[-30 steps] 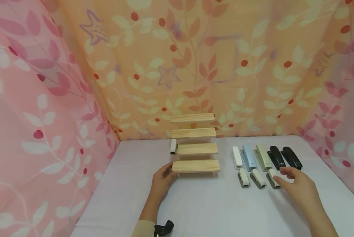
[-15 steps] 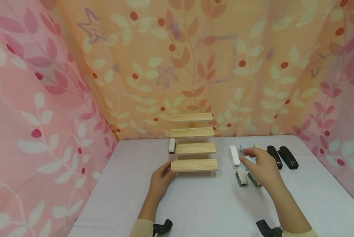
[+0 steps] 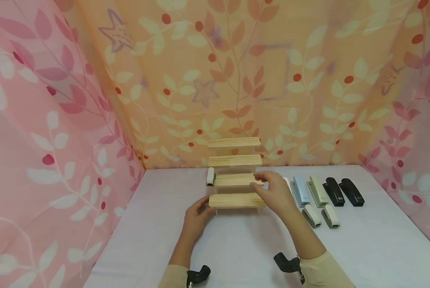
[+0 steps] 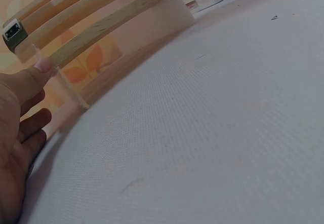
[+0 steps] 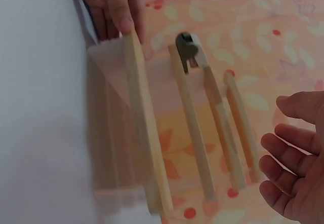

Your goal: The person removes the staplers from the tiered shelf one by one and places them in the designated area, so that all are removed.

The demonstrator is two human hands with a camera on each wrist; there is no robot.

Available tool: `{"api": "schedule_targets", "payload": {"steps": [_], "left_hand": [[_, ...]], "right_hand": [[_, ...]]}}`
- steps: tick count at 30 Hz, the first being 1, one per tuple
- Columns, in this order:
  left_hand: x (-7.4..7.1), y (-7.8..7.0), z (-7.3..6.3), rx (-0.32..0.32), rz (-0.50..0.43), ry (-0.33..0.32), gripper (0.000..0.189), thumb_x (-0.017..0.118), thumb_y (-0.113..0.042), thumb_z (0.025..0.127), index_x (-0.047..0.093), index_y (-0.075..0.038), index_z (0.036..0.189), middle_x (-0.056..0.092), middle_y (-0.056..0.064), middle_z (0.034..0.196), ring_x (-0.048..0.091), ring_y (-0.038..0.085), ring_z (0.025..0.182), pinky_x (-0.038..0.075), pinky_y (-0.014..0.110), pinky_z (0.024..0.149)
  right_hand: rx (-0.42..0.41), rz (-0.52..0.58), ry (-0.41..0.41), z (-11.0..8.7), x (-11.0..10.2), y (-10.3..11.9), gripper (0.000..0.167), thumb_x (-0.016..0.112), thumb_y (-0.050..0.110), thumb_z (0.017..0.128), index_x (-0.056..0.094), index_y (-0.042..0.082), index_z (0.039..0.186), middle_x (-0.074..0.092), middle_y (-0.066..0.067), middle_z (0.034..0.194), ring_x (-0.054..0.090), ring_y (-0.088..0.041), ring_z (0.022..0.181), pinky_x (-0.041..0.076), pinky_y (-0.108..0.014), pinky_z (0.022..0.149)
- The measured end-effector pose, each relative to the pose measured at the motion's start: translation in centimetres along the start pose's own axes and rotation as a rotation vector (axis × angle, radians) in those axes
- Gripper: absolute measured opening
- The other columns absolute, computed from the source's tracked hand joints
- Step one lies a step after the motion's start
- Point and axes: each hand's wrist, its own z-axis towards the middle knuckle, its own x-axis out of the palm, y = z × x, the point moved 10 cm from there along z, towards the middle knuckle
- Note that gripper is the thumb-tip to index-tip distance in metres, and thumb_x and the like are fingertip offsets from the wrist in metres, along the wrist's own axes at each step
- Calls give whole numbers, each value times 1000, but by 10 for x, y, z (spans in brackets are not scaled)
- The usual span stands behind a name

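A tiered wooden display rack [image 3: 237,201] with clear supports stands mid-table. My left hand [image 3: 196,220] grips the left end of its lowest board; in the left wrist view the thumb [image 4: 43,66] presses that end. On the left end of the second board from the bottom sits a small white-and-grey stapler [image 3: 210,177]. My right hand [image 3: 275,192] is over the right end of the lower boards, and in the right wrist view its fingers [image 5: 286,148] are loosely bent with nothing between them. It partly hides a white stapler [image 3: 287,185].
Right of the rack are a light blue stapler [image 3: 301,191], a pale green stapler [image 3: 318,191] and two black staplers [image 3: 333,192]. Before them lie two small white-and-grey staplers [image 3: 311,216]. A patterned curtain [image 3: 186,120] hangs behind the white-covered table [image 3: 236,252].
My right hand has swept left from the small staplers, across the row, to the rack's right end. My left hand has stayed at the lowest board.
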Motion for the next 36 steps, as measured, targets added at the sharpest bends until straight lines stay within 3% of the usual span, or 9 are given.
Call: {"api": "schedule_targets", "payload": {"steps": [9,18,23,28,32,36], "left_hand": [[-1,-2,0,-7,-13,16,58,81,-42,85,65,-23,138,65,-3,140,52,25,140,38,49,120],[-4,-3,3,9,-21,14,56,80,-38,88,65,-19,138,65,0,140,52,25,140,39,46,120],[-2,2,2,-5,-16,18,55,81,-37,88,65,-21,138,66,-2,139,53,25,139,39,47,120],[-3,4,2,2,-11,11,54,81,-36,88,65,-21,138,66,-2,138,54,24,138,40,47,119],[-4,3,3,15,-12,5,54,81,-37,88,66,-20,137,67,-2,138,54,23,138,40,45,119],[-3,3,4,30,-12,9,55,81,-39,88,67,-19,136,67,-1,137,55,23,137,41,45,119]], "right_hand": [[-28,45,13,17,48,25,42,84,30,86,72,7,119,73,-8,113,63,-30,114,52,-51,101],[-59,-12,20,33,86,47,44,84,33,84,73,10,120,75,-4,109,63,-28,113,53,-47,98],[-70,-54,4,39,101,51,50,87,38,81,74,13,122,76,-3,104,63,-27,103,52,-45,92],[-60,-108,-30,41,114,52,49,88,45,78,76,10,110,77,-4,103,64,-29,99,50,-47,90],[-48,-136,-42,42,125,52,40,87,48,78,74,15,96,76,-1,100,65,-29,99,49,-47,83],[-22,-168,-68,41,131,52,38,88,49,77,73,20,97,75,3,95,63,-27,94,46,-45,79]]}}
